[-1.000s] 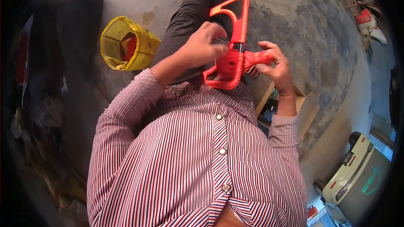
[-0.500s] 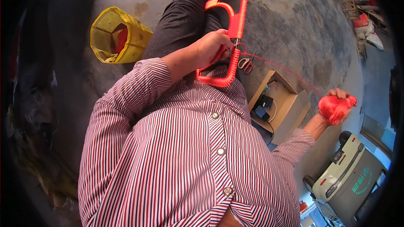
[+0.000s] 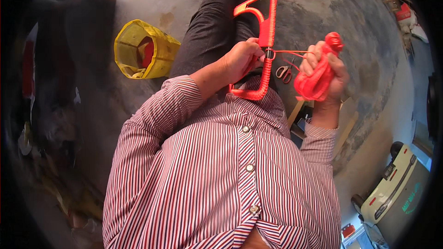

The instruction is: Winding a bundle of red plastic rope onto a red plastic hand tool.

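Over my lap is an angular frame [image 3: 267, 31] wound closely with red cord. A short dark piece of bar shows between two wrapped stretches. My left hand [image 3: 242, 60] is closed on the frame's left side, near that bare piece; its fingertips are partly hidden. My right hand [image 3: 339, 70] grips a bundle of red cord [image 3: 314, 83] to the right of the frame. A red strand [image 3: 290, 51] runs taut from the bare bar to this fist, and another hangs in a loose curve below it.
Scissors [image 3: 284, 73] lie beyond my lap, between the frame and the bundle. A yellow bin [image 3: 164, 46] with red material inside stands at the left. Below my right forearm is a partly hidden cardboard box [image 3: 347, 110]. A suitcase [image 3: 392, 189] is at the lower right.
My right hand has come in from the far right toward the frame with the cord bundle, and the strand between them is much shorter. My left hand keeps its hold.
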The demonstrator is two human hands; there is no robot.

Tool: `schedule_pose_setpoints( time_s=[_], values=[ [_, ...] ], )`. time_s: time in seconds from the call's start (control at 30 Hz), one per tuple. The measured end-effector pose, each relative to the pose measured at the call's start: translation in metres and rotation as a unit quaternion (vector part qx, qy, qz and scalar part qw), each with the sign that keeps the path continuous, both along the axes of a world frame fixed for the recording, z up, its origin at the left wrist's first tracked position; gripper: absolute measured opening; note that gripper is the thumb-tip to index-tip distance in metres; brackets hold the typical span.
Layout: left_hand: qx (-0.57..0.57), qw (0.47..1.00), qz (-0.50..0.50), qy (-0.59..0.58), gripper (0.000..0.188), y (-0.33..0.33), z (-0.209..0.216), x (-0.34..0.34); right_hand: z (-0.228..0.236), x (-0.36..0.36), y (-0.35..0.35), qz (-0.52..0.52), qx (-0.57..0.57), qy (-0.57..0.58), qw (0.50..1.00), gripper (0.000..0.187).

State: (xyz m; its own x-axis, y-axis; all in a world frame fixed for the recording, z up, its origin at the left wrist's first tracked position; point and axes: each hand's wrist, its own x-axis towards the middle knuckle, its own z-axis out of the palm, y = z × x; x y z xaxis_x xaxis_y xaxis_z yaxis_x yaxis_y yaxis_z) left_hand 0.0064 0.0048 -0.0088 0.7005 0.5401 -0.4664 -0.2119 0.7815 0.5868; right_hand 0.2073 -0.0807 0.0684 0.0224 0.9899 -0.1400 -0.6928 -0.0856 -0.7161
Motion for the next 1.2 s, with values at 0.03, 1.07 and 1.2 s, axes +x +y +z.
schedule_pose_setpoints(
  time_s=[0.03,1.07,1.2],
  values=[
    [0.006,0.999,-0.031,0.003,0.025,0.003,-0.003,0.002,0.012,-0.002,-0.004,-0.009,-0.002,0.005,1.000,0.027],
    [0.109,0.959,-0.127,0.227,0.030,-0.014,0.035,-0.040,-0.030,-0.050,0.003,0.174,-0.027,-0.508,0.843,0.044],
    [0.465,0.829,0.105,0.292,0.006,-0.008,0.056,-0.044,-0.025,-0.041,-0.004,0.026,-0.037,-0.320,0.946,0.044]
  ],
)
